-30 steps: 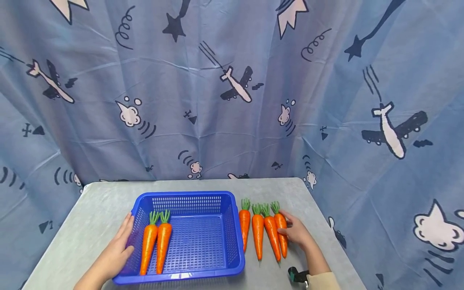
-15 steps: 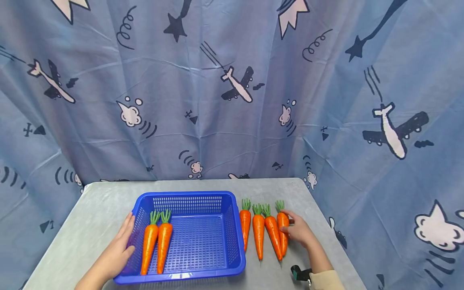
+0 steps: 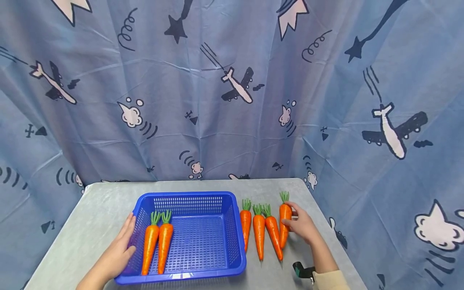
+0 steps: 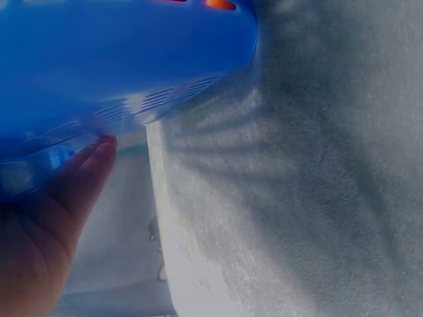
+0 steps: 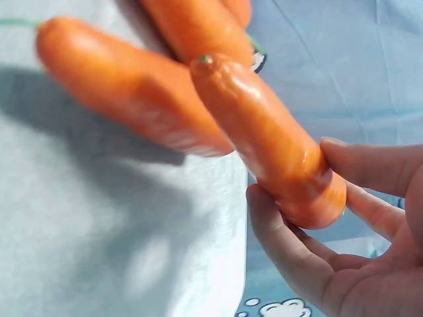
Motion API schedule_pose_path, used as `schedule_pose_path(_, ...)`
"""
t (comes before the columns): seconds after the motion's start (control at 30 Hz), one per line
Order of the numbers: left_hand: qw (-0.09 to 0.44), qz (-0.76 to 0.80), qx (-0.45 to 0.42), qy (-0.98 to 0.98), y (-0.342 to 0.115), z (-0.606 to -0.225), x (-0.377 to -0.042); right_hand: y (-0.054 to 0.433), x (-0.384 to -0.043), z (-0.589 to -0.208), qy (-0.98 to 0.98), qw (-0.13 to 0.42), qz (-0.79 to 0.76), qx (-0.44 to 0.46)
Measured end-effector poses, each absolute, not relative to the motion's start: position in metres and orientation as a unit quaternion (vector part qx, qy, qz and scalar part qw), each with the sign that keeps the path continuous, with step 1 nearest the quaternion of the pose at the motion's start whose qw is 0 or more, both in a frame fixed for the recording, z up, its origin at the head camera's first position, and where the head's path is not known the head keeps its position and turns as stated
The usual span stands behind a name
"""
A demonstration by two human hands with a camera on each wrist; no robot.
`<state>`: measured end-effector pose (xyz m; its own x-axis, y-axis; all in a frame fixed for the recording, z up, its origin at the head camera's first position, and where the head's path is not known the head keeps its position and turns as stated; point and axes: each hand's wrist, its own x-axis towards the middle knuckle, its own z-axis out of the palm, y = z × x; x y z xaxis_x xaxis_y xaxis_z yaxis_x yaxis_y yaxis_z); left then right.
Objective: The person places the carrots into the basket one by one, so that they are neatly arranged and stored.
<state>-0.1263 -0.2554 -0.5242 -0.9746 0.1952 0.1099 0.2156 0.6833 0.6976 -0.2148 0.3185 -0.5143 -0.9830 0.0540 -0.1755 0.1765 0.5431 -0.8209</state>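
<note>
My right hand (image 3: 303, 224) pinches an orange carrot (image 3: 284, 215) with a green top between thumb and fingers, at the right of the row. In the right wrist view the held carrot (image 5: 264, 132) points its tip toward the camera, with another carrot (image 5: 125, 86) close by. Two carrots, a left one (image 3: 150, 241) and a right one (image 3: 165, 239), lie side by side in the blue plastic basket (image 3: 188, 276). My left hand (image 3: 115, 254) rests against the basket's left side, fingers straight. In the left wrist view its thumb (image 4: 86, 175) touches the basket wall (image 4: 132, 59).
Three more carrots lie on the grey-white table (image 3: 87, 225) right of the basket: one beside its wall (image 3: 245, 221), a middle carrot (image 3: 259, 231) and a slanted carrot (image 3: 272, 229). A printed blue curtain (image 3: 217, 141) hangs behind. A black device (image 3: 302, 270) sits at my right wrist.
My right hand has moved away from me and slightly right with the carrot, which now stands apart from the slanted one at its top. The left hand and basket stay put.
</note>
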Motion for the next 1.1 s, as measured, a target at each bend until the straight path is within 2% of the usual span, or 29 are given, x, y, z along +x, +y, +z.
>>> schedule_pose_path(0.3, 0.001, -0.382, -0.102, -0.919, -0.256, -0.523, -0.126, 0.303, -0.218, -0.496, 0.883, 0.032, -0.467, 0.036)
schedule_pose_path(0.43, -0.004, -0.385, -0.099, -0.918, -0.256, -0.524, -0.126, 0.293, -0.217, -0.487, 0.86, 0.042, -0.508, 0.027)
schedule_pose_path(0.73, 0.027, -0.375, -0.114, -0.919, -0.254, -0.526, -0.126, 0.27, -0.215, -0.467, 0.813, 0.062, -0.578, 0.025)
schedule_pose_path(0.97, 0.005, -0.38, -0.105, -0.919, -0.254, -0.526, -0.127, 0.249, -0.214, -0.456, 0.808, 0.065, -0.586, -0.005)
schedule_pose_path(1.1, 0.009, -0.382, -0.107, -0.918, -0.255, -0.525, -0.128, 0.235, -0.214, -0.451, 0.804, 0.07, -0.59, -0.022)
